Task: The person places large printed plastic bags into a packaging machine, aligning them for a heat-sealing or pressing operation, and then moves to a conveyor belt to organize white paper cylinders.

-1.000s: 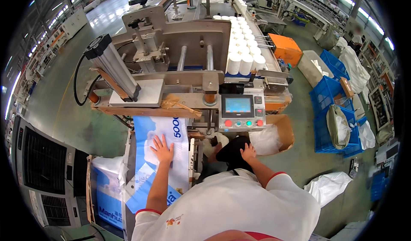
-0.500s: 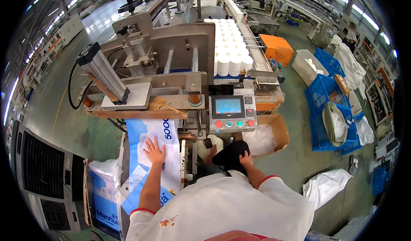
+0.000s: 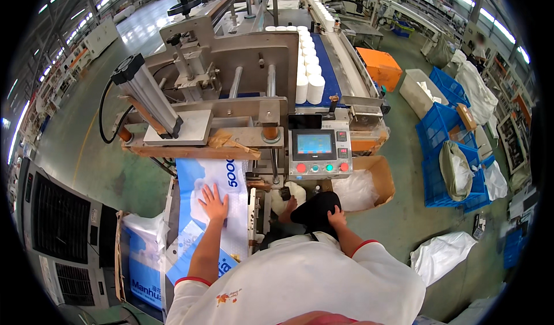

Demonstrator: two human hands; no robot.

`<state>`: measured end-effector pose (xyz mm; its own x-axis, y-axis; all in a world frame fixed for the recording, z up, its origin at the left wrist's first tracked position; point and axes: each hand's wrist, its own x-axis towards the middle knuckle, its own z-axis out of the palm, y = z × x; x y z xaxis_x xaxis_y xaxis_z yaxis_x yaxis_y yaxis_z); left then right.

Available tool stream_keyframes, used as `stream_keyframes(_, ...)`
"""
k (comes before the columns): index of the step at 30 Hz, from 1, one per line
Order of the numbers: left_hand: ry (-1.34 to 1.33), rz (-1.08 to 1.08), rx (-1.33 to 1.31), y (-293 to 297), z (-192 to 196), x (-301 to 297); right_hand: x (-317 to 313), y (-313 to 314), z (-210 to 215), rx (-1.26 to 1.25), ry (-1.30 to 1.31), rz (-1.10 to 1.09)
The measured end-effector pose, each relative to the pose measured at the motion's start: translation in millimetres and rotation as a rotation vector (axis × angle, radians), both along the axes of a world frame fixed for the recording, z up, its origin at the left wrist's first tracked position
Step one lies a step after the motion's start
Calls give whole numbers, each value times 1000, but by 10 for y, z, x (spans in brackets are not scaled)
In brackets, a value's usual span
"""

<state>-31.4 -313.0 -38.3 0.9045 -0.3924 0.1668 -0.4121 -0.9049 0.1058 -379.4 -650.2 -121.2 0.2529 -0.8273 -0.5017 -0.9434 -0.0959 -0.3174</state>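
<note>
Left hand lying spread on printed film, flat palm likely helping; right hand resting half-curled on knee; neither gripping

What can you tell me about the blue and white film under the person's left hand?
The film looks like thin, shiny plastic, printed in blue and white with large dark blue characters near its far end. It lies mostly flat, stretching away from the person, and its far end runs up to the wooden bar, seemingly passing beneath it. The left hand rests on it, fingers spread. The forearm hides some of it; whether it is sealed or filled, I cannot tell.
</note>
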Motion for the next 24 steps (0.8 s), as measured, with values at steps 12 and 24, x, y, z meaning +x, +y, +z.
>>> stream_keyframes(12, 28, -11, -46, 2, 14, 19, -38, 33, -70, -7, 17, 0)
stream_keyframes(24, 28, -17, -58, -3, 34, 10, -64, 41, -49, -1, 27, -3)
